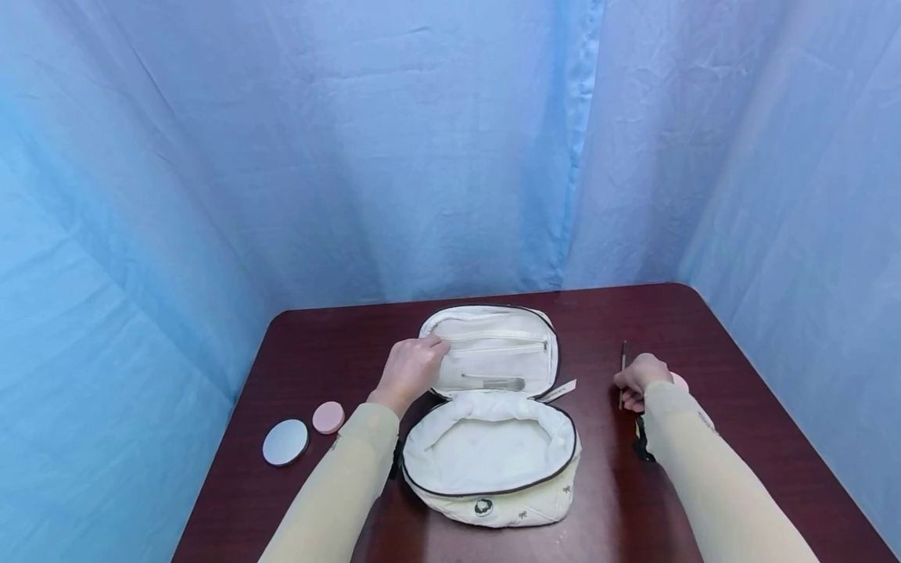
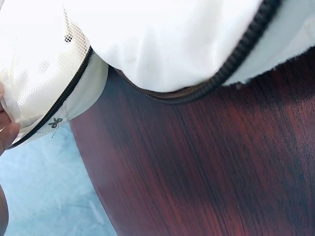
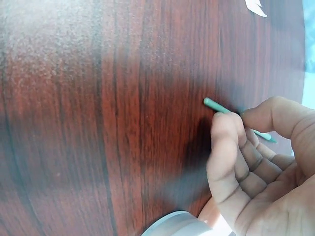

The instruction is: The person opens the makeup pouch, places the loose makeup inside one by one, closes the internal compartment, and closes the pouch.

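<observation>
Now pinching the slim stick (image 1: 623,356) in the right hand (image 1: 644,377), right of the open bag (image 1: 521,500), gripping the edge of the lid (image 1: 493,362) in the left hand (image 1: 410,371), and risking a dropped stick from a loose hold or a spilled brush (image 1: 504,384) from a hard tug.

Soft, bright light fills the head view, bluish on the curtain (image 1: 450,156). The glossy desk (image 1: 338,352) shows a pale sheen toward the front and hazy glare at the right wrist view's upper left; there, the shadow beside the right hand (image 3: 261,169) is soft-edged. The left wrist view washes out the white bag (image 2: 162,39).
</observation>
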`<action>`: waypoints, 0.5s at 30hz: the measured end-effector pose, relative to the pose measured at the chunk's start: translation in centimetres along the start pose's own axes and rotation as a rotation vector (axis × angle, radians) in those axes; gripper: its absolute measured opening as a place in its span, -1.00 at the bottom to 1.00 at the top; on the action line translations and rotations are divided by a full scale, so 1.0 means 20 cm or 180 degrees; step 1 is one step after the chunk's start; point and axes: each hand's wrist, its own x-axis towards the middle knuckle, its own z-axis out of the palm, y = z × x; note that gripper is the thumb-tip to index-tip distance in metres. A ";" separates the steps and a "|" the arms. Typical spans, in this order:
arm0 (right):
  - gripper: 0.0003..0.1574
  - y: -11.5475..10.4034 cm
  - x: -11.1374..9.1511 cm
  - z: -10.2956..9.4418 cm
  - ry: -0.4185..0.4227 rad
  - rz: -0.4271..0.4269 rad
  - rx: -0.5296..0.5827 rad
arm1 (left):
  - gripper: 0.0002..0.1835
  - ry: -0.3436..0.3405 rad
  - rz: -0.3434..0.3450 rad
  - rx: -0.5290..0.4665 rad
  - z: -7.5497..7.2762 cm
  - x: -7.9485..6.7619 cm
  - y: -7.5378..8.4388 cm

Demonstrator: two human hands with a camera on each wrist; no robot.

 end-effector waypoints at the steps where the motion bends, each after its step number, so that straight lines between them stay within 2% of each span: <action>1: -0.66 0.00 0.00 0.00 -0.0009 -0.0005 -0.0061 | -0.72 0.0010 0.0007 0.0007 0.00 0.00 0.00; 8: -0.65 0.04 0.03 -0.02 -0.0041 -0.0163 -0.0326 | -0.72 0.0010 0.0010 0.0040 0.00 0.00 0.00; 12: -0.65 0.06 0.05 -0.04 -0.0041 -0.0191 -0.0239 | -0.71 -0.0004 0.0000 0.0043 0.00 0.00 0.00; 15: -0.65 0.06 0.05 -0.05 -0.0135 -0.0226 -0.0007 | -0.72 -0.0009 0.0004 0.0027 0.01 0.00 0.00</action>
